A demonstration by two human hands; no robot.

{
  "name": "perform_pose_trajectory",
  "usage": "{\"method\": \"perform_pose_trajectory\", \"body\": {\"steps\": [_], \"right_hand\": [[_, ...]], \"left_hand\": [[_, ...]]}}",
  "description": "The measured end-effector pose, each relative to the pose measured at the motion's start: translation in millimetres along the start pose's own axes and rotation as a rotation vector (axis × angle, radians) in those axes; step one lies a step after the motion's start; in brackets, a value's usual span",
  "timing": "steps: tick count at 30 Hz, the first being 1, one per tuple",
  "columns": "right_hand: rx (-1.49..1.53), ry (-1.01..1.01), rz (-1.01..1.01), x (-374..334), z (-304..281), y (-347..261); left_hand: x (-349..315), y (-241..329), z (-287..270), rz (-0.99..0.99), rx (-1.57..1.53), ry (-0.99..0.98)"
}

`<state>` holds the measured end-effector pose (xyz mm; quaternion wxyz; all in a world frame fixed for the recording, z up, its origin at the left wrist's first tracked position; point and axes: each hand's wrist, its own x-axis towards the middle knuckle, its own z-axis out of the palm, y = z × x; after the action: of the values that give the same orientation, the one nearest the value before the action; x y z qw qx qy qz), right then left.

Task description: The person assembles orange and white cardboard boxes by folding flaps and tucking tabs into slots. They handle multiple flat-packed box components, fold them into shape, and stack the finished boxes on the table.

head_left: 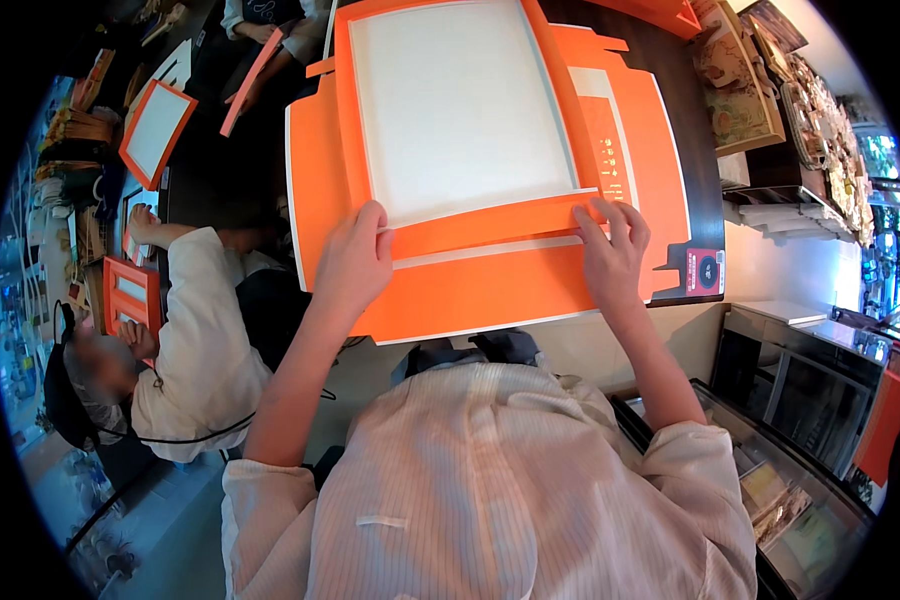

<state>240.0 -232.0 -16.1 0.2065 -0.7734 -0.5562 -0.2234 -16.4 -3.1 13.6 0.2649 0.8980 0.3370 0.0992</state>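
Observation:
In front of me lies a large orange cardboard box blank (465, 298), its white inner panel (460, 105) bordered by raised orange sides. The near flap (480, 230) is partly folded up, with a pale edge along its top. My left hand (355, 255) pinches this flap at its left end, thumb and fingers together. At the right end, my right hand (613, 250) grips the same flap with bent fingers. Beneath, on the right, is another orange sheet (655, 150) with gold print.
A dark table (705, 190) carries the cardboard. A small dark card (706, 271) lies at its right corner. To my left sits a person in a white top (205, 340) beside orange frames (132, 295). Another person's hands hold an orange strip (250, 82). A glass-topped case (790, 500) stands lower right.

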Motion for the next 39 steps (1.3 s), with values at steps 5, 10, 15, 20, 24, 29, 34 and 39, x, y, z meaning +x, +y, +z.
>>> {"method": "perform_pose_trajectory", "body": {"steps": [5,10,15,20,24,29,34,39], "right_hand": [[0.215,-0.143,-0.074,12,-2,16],[0.179,-0.185,-0.065,6,-2,14],[0.305,-0.242,-0.003,18,-14,21],[0.394,-0.535,0.143,27,-16,46],[0.45,-0.729,0.308,42,-20,45],[0.5,-0.779,0.246,39,-21,38],[0.262,-0.64,-0.133,52,-27,43],[0.214,-0.858,-0.152,74,-16,46]], "left_hand": [[-11,-6,25,0.404,0.313,0.352],[-25,-9,36,0.531,0.14,0.328],[-20,-24,30,0.566,0.121,0.198],[-15,-16,19,0.489,0.247,0.069],[-5,9,33,0.464,0.306,0.067],[22,65,81,0.614,0.244,0.196],[15,69,105,0.641,0.272,0.297],[16,70,105,0.626,0.293,0.379]]}}
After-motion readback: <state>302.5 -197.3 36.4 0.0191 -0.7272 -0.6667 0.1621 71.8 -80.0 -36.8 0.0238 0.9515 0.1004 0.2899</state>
